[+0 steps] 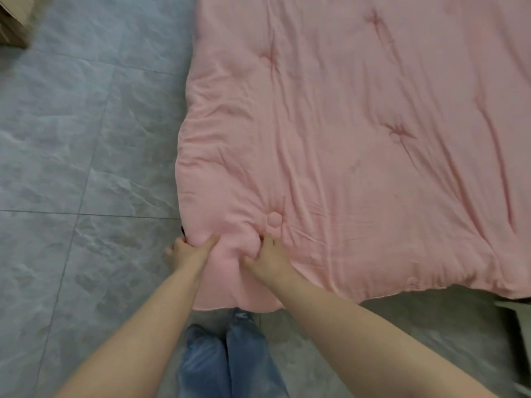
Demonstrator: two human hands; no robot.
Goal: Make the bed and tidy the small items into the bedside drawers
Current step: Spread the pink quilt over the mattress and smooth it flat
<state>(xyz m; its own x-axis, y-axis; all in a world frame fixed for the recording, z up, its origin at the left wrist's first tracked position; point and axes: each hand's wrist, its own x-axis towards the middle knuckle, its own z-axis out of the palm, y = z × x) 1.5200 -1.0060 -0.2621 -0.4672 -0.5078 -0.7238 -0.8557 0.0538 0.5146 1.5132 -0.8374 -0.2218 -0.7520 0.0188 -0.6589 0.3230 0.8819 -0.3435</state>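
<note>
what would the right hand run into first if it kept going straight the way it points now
Probably the round tufted button of the pink quilt, just ahead of the right hand, which grips the quilt; beyond lies only more quilt. Depth is hard to judge.

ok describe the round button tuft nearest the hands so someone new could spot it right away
Start at the pink quilt spread across the right of the view, then go to its near corner, where the left hand and right hand grip the fabric. Just above the right hand sits a round puffed button tuft; the other tufts lie farther up and look like dark star-shaped creases.
</note>
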